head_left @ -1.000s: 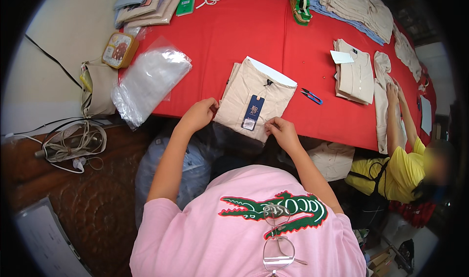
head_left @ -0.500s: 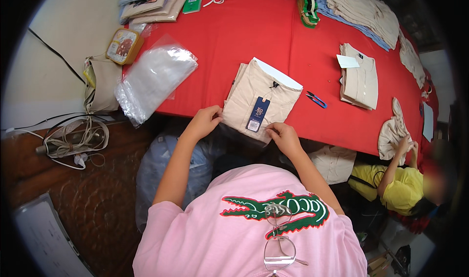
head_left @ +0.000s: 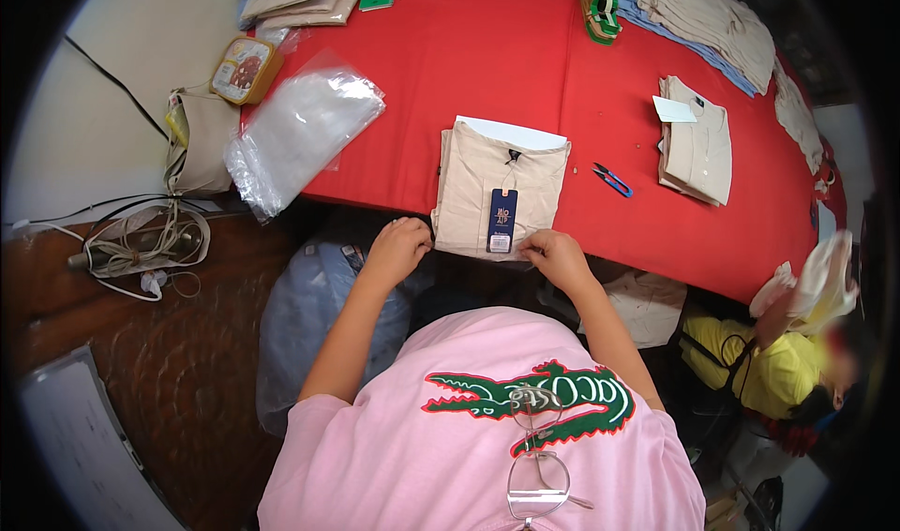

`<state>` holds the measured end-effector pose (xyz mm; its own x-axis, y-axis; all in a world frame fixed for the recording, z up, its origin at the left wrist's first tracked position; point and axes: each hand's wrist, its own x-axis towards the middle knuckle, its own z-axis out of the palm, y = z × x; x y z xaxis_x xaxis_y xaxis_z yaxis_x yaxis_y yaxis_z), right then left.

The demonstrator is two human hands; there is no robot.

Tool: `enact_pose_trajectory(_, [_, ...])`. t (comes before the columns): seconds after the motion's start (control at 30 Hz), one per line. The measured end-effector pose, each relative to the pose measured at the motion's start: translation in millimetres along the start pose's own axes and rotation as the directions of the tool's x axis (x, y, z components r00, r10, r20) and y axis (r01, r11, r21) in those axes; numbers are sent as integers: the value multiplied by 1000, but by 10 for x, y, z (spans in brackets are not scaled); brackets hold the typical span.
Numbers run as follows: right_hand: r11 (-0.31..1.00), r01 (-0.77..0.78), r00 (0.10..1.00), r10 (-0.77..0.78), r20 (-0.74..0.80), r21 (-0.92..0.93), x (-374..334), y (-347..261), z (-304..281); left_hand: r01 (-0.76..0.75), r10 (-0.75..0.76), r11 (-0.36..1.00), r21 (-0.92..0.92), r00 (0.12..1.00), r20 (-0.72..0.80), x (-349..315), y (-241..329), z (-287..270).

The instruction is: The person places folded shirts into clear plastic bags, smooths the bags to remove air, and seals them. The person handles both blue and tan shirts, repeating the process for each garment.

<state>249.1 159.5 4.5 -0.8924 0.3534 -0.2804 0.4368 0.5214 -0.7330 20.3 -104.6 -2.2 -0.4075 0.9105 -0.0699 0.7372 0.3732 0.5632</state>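
A folded beige shirt [head_left: 466,186] lies at the front edge of the red-covered table, a white card [head_left: 511,134] showing above its neckline. On its front hangs a dark blue tag [head_left: 502,217]. Clear plastic, seemingly a bag, shows thinly along the shirt's lower edge. My left hand [head_left: 401,248] is closed at the lower left corner, fingers bent and pinching at the plastic. At the lower right corner my right hand [head_left: 561,257] pinches the plastic between thumb and fingers. The exact grip of both hands is partly hidden.
Clear bags [head_left: 305,133] are stacked to the left, by a yellow-lidded tub [head_left: 246,69]. Blue thread snips [head_left: 613,179] and folded beige shirts [head_left: 696,142] lie right. A green tape dispenser [head_left: 600,11] stands behind. A person in yellow [head_left: 783,372] handles pale cloth at right.
The shirt has turned from a slant to nearly square with the table edge. Both my hands moved slightly downward with its lower corners. The person at right has lifted the cloth off the table.
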Motion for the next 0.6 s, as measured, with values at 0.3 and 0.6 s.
enact_pose_trajectory(0.3, [981,-128,960,159,-230,143,34,60,-52,42,-42,998,-50,999,-6,394,144,-326])
enact_pose_trajectory(0.6, [980,-118,947,160,-278,162,213,242,-145,138,-140,990,-26,980,-144,666,174,12])
